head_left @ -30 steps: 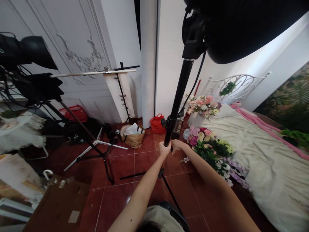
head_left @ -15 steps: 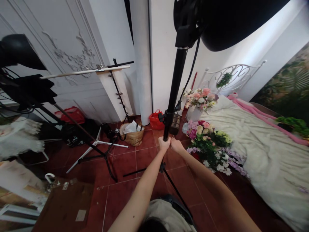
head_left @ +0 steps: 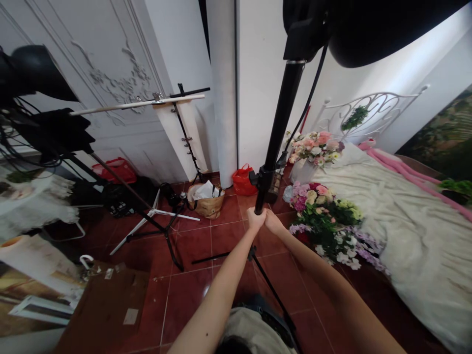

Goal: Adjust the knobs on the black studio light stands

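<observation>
A black light stand [head_left: 282,115] rises in front of me, leaning to the upper right, its tripod legs spread on the floor. At its top is a large black lamp head [head_left: 383,29], partly cut off by the frame, with a cable [head_left: 311,101] hanging beside the pole. My left hand [head_left: 255,219] is closed around the pole just below a clamp knob [head_left: 262,178]. Right against it, my right hand [head_left: 272,222] is also closed on the pole; its fingertips are mostly hidden.
Flower bouquets [head_left: 324,211] lie at the right beside a bed with a pale cover [head_left: 413,216]. Ahead are a red bag [head_left: 244,181] and a woven basket [head_left: 206,200]. Other stands [head_left: 158,223] with lamps are at the left, near a cardboard box [head_left: 106,300].
My view has turned slightly left, so the room shifts right in the picture. The stand's top leans a little further right. Both hands keep their hold on the pole.
</observation>
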### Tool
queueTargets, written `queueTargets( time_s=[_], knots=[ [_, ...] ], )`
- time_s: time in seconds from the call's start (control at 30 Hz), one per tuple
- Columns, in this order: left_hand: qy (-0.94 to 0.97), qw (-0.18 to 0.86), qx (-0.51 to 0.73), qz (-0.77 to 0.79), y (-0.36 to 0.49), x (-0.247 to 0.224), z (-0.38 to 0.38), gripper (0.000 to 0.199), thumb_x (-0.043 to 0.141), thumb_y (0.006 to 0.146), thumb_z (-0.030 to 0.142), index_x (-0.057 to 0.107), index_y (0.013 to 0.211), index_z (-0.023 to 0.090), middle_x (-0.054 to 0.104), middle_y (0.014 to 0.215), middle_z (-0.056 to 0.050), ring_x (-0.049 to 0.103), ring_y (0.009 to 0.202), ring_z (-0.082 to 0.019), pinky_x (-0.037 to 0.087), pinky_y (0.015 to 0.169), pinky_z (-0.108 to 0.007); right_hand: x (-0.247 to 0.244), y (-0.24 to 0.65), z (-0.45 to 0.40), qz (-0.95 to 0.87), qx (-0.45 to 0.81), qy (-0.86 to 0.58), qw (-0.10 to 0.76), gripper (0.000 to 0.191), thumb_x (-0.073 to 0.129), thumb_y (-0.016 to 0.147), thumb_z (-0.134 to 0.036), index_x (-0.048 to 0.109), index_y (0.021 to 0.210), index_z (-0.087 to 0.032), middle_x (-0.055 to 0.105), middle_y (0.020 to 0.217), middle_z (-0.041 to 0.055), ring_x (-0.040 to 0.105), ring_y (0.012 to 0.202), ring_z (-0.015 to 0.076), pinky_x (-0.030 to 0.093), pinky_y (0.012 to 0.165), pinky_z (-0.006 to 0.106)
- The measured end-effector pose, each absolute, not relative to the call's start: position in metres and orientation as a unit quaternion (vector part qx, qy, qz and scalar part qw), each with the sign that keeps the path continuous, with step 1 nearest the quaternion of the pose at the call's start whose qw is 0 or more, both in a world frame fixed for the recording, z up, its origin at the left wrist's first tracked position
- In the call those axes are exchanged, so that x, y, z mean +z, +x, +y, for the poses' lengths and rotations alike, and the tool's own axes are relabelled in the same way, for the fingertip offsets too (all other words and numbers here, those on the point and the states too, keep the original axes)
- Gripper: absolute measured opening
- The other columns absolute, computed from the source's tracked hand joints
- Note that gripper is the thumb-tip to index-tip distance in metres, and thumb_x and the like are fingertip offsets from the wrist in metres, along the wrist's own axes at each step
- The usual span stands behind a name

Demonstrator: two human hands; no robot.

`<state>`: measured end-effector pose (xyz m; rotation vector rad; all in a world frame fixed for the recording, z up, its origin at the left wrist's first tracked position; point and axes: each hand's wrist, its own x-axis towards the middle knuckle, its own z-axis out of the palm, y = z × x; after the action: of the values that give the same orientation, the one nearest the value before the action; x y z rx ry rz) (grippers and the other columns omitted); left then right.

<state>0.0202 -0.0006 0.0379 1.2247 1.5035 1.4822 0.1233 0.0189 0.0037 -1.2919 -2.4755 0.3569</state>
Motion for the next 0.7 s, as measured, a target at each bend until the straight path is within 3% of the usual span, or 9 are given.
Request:
queueTargets(
  time_s=[0.13, 0.23, 0.4, 0.57, 0.7],
  knots=[
    [0.468, 0.351, 0.571, 0.576, 0.021, 0.039, -0.001, 0.033, 0.062, 0.064, 0.037, 0.047, 0.046, 0.015, 0.043, 0.048, 0.001, 0.039, 0.047, -0.007, 0.029, 0.043, -0.019, -0.008, 0.119, 0.01, -0.841, 0.065, -0.5, 0.198, 0.038, 0.039, 0.082, -0.01, 0.056, 0.116, -0.011, 0.057, 0.117, 0.0173, 0.045, 0.118, 0.0281, 0.028, 0.106, 0.049],
    [0.464, 0.348, 0.574, 0.578, 0.021, 0.039, 0.0, 0.033, 0.063, 0.063, 0.037, 0.047, 0.046, 0.015, 0.044, 0.048, 0.0, 0.041, 0.048, -0.008, 0.03, 0.044, -0.019, -0.003, 0.116, 0.003, -0.816, 0.059, -0.542, 0.191, 0.035, 0.04, 0.084, -0.013, 0.055, 0.116, -0.011, 0.058, 0.114, 0.0173, 0.05, 0.111, 0.0277, 0.036, 0.1, 0.045],
    [0.469, 0.337, 0.567, 0.587, 0.019, 0.037, 0.0, 0.033, 0.063, 0.062, 0.035, 0.043, 0.044, 0.016, 0.041, 0.046, 0.001, 0.04, 0.046, -0.008, 0.028, 0.042, -0.019, 0.031, 0.12, 0.007, -0.826, 0.144, -0.545, 0.005, 0.036, 0.047, 0.083, -0.018, 0.056, 0.117, -0.011, 0.062, 0.111, 0.0158, 0.061, 0.097, 0.0235, 0.046, 0.08, 0.028],
    [0.468, 0.362, 0.545, 0.594, 0.019, 0.035, 0.002, 0.033, 0.063, 0.063, 0.036, 0.045, 0.045, 0.016, 0.044, 0.044, 0.001, 0.045, 0.045, -0.009, 0.03, 0.041, -0.018, 0.058, 0.116, 0.04, -0.817, 0.175, -0.536, -0.121, 0.028, 0.076, 0.057, -0.019, 0.072, 0.084, -0.018, 0.071, 0.084, 0.0087, 0.065, 0.084, 0.0248, 0.049, 0.074, 0.027],
    [0.471, 0.368, 0.54, 0.593, 0.018, 0.037, 0.003, 0.032, 0.064, 0.063, 0.037, 0.047, 0.046, 0.016, 0.044, 0.043, 0.001, 0.046, 0.044, -0.01, 0.031, 0.04, -0.019, 0.065, 0.109, 0.06, -0.795, 0.192, -0.546, -0.181, 0.031, 0.085, 0.036, -0.016, 0.072, 0.064, -0.018, 0.067, 0.061, 0.0031, 0.065, 0.069, 0.0239, 0.051, 0.067, 0.029]
  ],
)
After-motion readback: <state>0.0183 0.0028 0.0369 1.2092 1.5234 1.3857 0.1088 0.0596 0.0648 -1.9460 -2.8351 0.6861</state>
